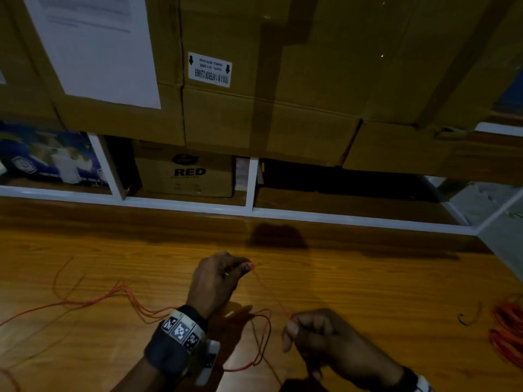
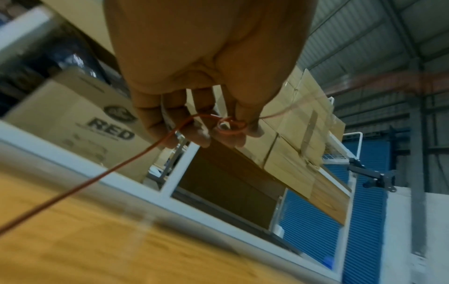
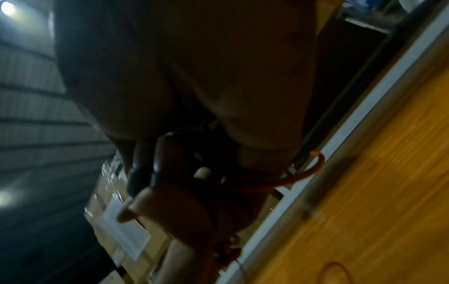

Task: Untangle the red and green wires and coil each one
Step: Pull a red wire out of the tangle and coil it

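A thin red wire [image 1: 268, 291] runs taut between my two hands above the wooden table [image 1: 368, 281]. My left hand [image 1: 244, 267] pinches it at the fingertips, where the left wrist view shows a small red loop [image 2: 232, 124] wound round them. My right hand [image 1: 291, 321], nearer me, pinches the other part; a short red wire end [image 3: 314, 168] sticks out past its thumb. More red wire [image 1: 113, 295] trails in loops to the left. A thin dark strand [image 1: 268, 332], its colour hard to tell, hangs in a loop between my wrists.
An orange-red coil [image 1: 506, 335] lies at the table's right edge, with a short dark wire piece [image 1: 467, 318] beside it. Behind the table stand a white shelf frame [image 1: 250, 182] and stacked cardboard boxes [image 1: 283, 94].
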